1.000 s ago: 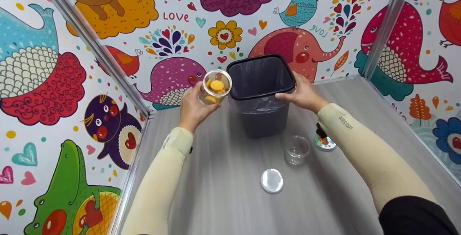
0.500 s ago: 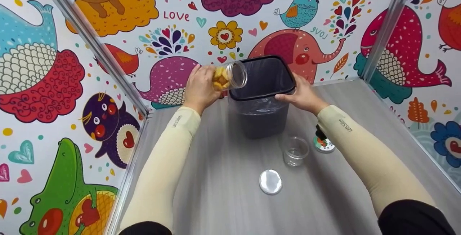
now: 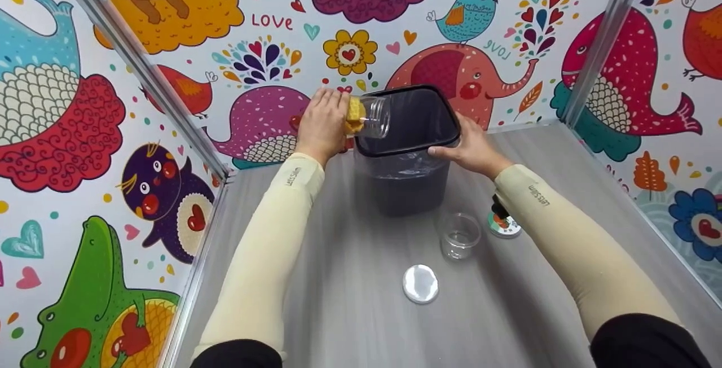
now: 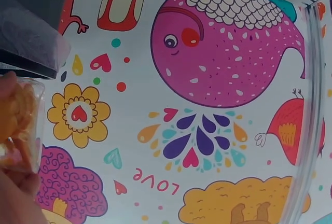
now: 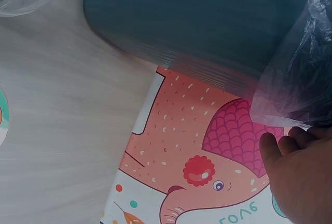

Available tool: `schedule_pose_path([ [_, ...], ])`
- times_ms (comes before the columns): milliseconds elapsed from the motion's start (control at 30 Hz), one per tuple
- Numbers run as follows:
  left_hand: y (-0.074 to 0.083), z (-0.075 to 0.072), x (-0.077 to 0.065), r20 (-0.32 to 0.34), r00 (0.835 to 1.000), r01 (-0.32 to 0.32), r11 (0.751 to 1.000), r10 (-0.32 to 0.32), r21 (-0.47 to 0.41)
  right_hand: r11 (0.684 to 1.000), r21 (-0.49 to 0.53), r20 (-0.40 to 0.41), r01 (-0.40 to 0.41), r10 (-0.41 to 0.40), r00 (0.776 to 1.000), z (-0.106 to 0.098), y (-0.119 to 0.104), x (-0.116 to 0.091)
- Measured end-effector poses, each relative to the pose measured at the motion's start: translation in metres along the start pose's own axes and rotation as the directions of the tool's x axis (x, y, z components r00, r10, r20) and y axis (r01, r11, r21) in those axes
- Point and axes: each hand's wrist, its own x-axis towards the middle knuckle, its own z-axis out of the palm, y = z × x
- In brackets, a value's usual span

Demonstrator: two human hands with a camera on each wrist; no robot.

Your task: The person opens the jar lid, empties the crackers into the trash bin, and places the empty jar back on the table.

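Note:
My left hand (image 3: 324, 122) grips a clear plastic jar (image 3: 377, 118) tipped on its side, its open mouth facing right over the rim of a dark trash bin (image 3: 403, 193). Yellow-orange pieces (image 3: 354, 115) lie inside the jar, towards its base; the left wrist view shows them at its left edge. My right hand (image 3: 471, 145) holds the bin's rim on the right, thumb at the front and fingers partly hidden behind it. A clear liner (image 5: 295, 73) hangs over the bin's wall in the right wrist view, close to my right hand (image 5: 301, 177).
In front of the bin on the grey table (image 3: 350, 311) stands an empty clear jar (image 3: 461, 235). A silvery round lid (image 3: 420, 284) lies nearer me, and a printed lid (image 3: 503, 224) lies by the right forearm. Cartoon-printed walls (image 3: 271, 46) enclose the table.
My left hand has moved right and turned the jar from mouth-up to lying sideways, its mouth now over the bin. The right hand has stayed on the rim.

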Motion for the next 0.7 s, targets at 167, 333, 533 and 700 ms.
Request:
schedule_pose_path([
  [167, 0.002, 0.000, 0.006, 0.018, 0.999, -0.037, 0.997, 0.036, 0.068, 1.000, 0.005, -0.002, 0.004, -0.004, 1.000, 0.001, 0.000, 0.000],
  [333, 0.006, 0.000, 0.010, 0.013, 0.997, -0.072, 0.987, 0.071, 0.144, 1.000, 0.018, -0.009, 0.002, -0.002, 1.000, 0.000, -0.001, 0.000],
  [533, 0.009, 0.003, 0.014, -0.028, 0.990, -0.131, 0.967, 0.140, 0.220, 1.000, 0.021, -0.009, -0.007, 0.007, 1.000, 0.000, -0.002, 0.000],
  [700, 0.010, 0.004, 0.017, -0.064, 0.980, -0.162, 0.944, 0.188, 0.286, 0.999, 0.007, 0.003, -0.034, 0.034, 0.999, 0.000, -0.003, -0.001],
])
